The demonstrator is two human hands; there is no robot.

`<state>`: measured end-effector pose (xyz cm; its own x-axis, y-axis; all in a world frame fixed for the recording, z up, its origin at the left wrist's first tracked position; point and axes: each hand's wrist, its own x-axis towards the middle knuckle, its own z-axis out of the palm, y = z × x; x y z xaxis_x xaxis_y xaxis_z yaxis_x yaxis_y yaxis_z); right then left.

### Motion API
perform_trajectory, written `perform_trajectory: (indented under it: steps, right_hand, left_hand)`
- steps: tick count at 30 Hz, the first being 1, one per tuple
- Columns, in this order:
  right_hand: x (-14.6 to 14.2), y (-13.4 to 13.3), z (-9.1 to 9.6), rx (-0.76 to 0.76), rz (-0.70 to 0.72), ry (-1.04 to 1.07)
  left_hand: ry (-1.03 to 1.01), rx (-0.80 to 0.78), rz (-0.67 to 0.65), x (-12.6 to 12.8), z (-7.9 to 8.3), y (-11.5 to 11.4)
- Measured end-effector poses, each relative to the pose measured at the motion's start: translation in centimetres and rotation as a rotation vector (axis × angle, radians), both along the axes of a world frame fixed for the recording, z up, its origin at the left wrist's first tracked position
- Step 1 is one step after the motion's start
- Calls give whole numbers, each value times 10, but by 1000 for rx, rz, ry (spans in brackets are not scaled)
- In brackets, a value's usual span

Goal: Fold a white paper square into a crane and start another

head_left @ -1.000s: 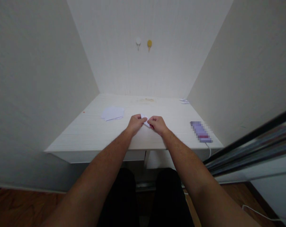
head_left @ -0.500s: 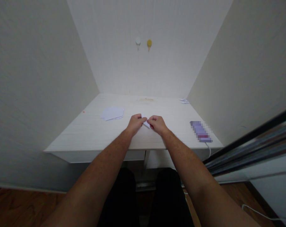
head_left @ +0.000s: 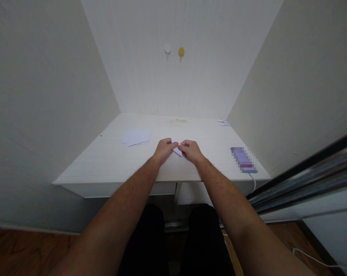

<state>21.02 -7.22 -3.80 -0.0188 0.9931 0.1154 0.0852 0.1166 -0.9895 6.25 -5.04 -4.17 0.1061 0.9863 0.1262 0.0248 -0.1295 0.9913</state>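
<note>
Between my two hands is a small folded piece of white paper (head_left: 177, 151), held just above or on the white desk (head_left: 118, 165); I cannot tell which. My left hand (head_left: 164, 149) pinches its left side, thumb on top. From the other side my right hand (head_left: 190, 150) grips the paper with thumb and curled fingers. The two thumbs nearly meet over it, and part of the paper is hidden under them. To the left lies a loose stack of white paper sheets (head_left: 136, 137).
At the desk's far right corner sit several small folded paper pieces (head_left: 223, 122). A blurred-out purple device, apparently a phone (head_left: 244, 159), lies on the right with a white cable (head_left: 253, 182). White and yellow hooks (head_left: 181, 51) hang on the back wall.
My hands stay in nearly the same place. The folded paper between them is tilted slightly differently, and a little more of its face shows.
</note>
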Motion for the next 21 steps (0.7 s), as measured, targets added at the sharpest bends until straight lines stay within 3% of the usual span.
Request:
perform_trajectory:
  steps: [11,21]
  right_hand:
    - [2,1,-1,-11,32,20]
    - [1,-3,3,-32,66,59]
  left_hand:
    - [20,4,-5,0,1,-1]
    - [-104,-55,-43,1,8,-7]
